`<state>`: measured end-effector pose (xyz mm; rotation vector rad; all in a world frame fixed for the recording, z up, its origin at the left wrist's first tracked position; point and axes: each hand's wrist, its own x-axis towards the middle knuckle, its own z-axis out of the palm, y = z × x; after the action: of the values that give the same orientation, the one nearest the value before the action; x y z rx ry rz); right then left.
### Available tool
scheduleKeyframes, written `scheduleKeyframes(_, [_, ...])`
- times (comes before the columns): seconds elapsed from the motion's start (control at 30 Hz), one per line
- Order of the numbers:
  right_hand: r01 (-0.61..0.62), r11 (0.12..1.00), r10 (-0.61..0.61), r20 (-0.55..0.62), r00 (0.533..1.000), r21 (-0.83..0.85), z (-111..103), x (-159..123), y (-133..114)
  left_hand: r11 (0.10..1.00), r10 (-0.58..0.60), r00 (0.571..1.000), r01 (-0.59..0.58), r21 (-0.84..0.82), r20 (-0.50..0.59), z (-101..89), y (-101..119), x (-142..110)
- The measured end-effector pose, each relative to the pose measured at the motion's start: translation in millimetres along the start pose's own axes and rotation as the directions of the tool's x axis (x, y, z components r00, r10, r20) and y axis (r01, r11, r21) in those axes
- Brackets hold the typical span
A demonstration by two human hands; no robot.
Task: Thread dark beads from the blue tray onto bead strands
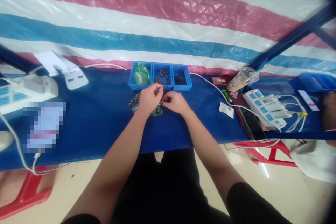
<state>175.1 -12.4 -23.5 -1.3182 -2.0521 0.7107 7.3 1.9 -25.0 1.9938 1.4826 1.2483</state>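
Note:
My left hand is closed in a pinch over the table, thumb and forefinger together. My right hand sits just beside it, its fingertips also pinched and almost touching the left. Whatever they hold is too small to make out. Beneath them lies a dark green, shiny thing, partly covered by the hands. Small brownish metal pieces are scattered left of my left hand. Behind the hands stands a blue three-part bin: a green plastic packet at left, brownish metal pieces in the middle, small black pieces at right.
On the right are a plastic cup, a small white packet, a dark phone and a power strip with cables. On the left, a white stand, another power strip and a blurred-out phone.

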Motion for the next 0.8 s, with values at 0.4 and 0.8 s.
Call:
scheduleKeyframes(0.4, [-0.017, 0.993, 0.012, 0.041, 0.999, 0.119, -2.5, -2.8, 0.2, 1.0, 0.002, 1.0, -0.002, 0.003, 0.01, 1.4, -1.8, 0.6])
scheduleKeyframes(0.8, [0.024, 0.723, 0.165, -0.207, 0.964, 0.691, 2.8, 6.3, 7.1, 0.99, 0.036, 0.994, -0.022, -0.142, 0.099, 0.4, 0.3, -1.1])
